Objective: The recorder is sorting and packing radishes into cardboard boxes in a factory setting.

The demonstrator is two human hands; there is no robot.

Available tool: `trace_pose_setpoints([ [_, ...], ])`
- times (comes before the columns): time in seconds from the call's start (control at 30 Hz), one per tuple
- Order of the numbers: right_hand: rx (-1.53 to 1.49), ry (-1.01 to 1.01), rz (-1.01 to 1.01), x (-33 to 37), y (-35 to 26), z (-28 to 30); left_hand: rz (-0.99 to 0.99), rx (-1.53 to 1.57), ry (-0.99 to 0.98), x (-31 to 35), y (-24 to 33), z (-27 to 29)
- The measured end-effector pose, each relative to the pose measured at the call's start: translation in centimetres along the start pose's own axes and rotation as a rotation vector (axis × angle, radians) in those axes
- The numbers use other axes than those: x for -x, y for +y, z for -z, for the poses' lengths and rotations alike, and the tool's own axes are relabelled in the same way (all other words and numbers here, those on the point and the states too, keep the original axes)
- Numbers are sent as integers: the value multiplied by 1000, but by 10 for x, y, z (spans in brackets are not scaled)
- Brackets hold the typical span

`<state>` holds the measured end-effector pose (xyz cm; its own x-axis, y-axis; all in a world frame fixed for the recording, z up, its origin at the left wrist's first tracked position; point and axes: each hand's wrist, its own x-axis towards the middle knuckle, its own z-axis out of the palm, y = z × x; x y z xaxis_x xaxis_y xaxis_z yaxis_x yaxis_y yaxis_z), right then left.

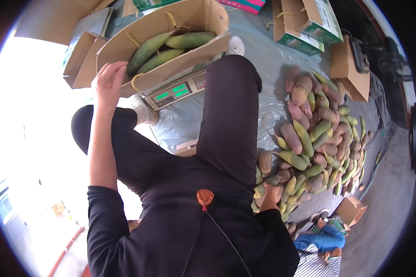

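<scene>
An open cardboard box (pixel 185 64) with yellow rope handles holds several long green radishes (pixel 150 51). It sits on a digital scale (pixel 175 92) with lit green displays. My left hand (pixel 109 82) is at the box's near left corner, fingers bent and close together; whatever they may grip does not show. Down on my right, my right hand (pixel 271 196) reaches into a big heap of green radishes (pixel 304 138) and pinkish-brown roots (pixel 291 137). Its fingers are mostly hidden among the vegetables, so its grip is unclear.
Green and white cartons (pixel 305 27) stand at the far right, with a brown box (pixel 351 69) beyond the heap. Plastic sheeting (pixel 275 78) covers the floor. Another person in blue trousers (pixel 321 237) is at lower right, near a small open carton (pixel 351 211).
</scene>
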<state>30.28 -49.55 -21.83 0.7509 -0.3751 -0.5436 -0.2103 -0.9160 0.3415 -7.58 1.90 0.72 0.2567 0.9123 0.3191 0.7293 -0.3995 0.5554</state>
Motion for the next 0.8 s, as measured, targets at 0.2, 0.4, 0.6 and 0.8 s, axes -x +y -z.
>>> trace_pose_setpoints([
  [0.2,-301,156,619,-19,-25,-20,-19,-13,-8,-5,2,1],
  [0.4,-639,69,1062,-11,-100,37,-20,39,6,-7,-1,0],
  [0.6,-884,-63,1348,128,-204,160,-40,56,-6,-3,-6,3],
  [0.8,-862,126,1759,266,-272,252,-9,80,-3,-5,-4,8],
])
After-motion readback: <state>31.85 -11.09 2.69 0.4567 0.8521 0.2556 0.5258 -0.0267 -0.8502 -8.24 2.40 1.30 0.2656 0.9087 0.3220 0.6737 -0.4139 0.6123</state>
